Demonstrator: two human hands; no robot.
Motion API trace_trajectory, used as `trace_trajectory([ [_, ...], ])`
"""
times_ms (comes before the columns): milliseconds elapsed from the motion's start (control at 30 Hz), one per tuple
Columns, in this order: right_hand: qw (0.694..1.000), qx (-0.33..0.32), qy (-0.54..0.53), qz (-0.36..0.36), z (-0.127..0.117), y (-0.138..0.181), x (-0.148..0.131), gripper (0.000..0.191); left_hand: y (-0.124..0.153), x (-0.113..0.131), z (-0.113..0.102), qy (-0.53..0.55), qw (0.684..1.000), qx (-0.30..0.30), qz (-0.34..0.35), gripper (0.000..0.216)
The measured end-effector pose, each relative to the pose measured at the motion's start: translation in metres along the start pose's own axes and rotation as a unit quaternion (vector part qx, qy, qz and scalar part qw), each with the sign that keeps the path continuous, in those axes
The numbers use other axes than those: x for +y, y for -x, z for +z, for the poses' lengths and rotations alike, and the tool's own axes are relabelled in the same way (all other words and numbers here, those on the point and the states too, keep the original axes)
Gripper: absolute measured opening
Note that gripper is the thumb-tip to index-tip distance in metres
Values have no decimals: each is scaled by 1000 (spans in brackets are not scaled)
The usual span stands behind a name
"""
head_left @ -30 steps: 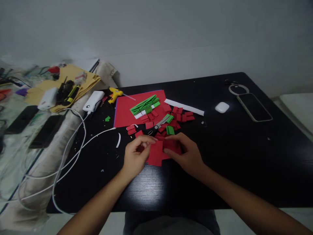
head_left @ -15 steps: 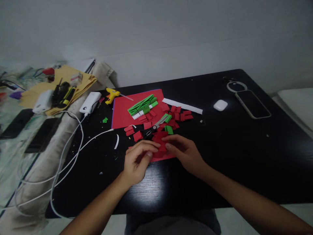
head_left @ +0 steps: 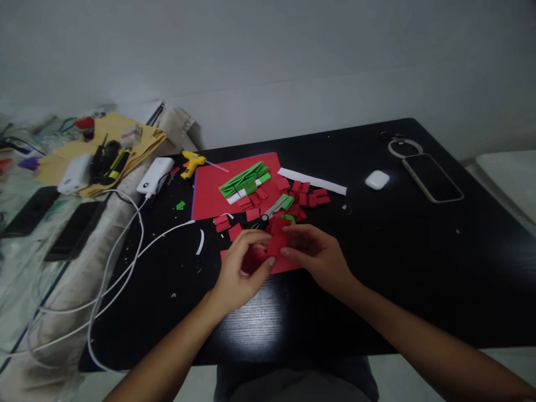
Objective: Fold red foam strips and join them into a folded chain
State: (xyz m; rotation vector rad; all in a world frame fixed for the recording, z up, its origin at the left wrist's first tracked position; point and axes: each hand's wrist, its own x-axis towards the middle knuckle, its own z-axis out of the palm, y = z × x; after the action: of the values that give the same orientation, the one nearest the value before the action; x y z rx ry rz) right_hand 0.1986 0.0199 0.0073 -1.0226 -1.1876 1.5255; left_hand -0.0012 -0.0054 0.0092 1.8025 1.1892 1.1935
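Both hands meet over the front of a black table (head_left: 397, 251). My left hand (head_left: 240, 271) and my right hand (head_left: 318, 254) pinch a small folded red paper piece (head_left: 277, 241) between their fingertips. Under them a larger red sheet (head_left: 288, 264) lies flat. Just behind lie scissors (head_left: 268, 215) among several small red paper pieces (head_left: 310, 195) and green bits (head_left: 290, 203).
A big red sheet (head_left: 209, 190) carries folded green and white strips (head_left: 245, 181). A yellow glue gun (head_left: 192, 162), a white power bank (head_left: 156, 175) with white cables (head_left: 121, 268), a white strip (head_left: 312, 181), an earbud case (head_left: 377, 180) and a phone (head_left: 432, 177) lie around. Clutter covers the left side.
The hands have folded the red paper smaller and lifted the folded piece slightly between the fingertips. The view shifted a little.
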Motion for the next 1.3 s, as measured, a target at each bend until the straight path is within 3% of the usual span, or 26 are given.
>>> trace_trajectory([
  [133,1000,8,20,-15,-1,0,1,35,1,-3,1,-22,1000,-3,-16,35],
  [300,1000,9,5,-7,-1,0,2,33,-1,-1,-1,-41,999,-15,-1,19],
  [533,1000,-18,-17,-1,1,-1,0,41,-2,2,-4,-44,998,41,5,11],
  [700,999,-26,20,-8,0,2,-2,29,0,1,-3,-34,999,33,8,10],
  [900,993,0,90,-78,1,4,-2,16,-2,-2,-2,-39,999,18,26,21],
  [1033,988,10,106,-113,2,4,0,11,-5,0,-4,-23,999,6,35,15],
  [1300,989,23,100,-102,4,6,1,6,-2,0,1,-4,999,50,-8,4],
])
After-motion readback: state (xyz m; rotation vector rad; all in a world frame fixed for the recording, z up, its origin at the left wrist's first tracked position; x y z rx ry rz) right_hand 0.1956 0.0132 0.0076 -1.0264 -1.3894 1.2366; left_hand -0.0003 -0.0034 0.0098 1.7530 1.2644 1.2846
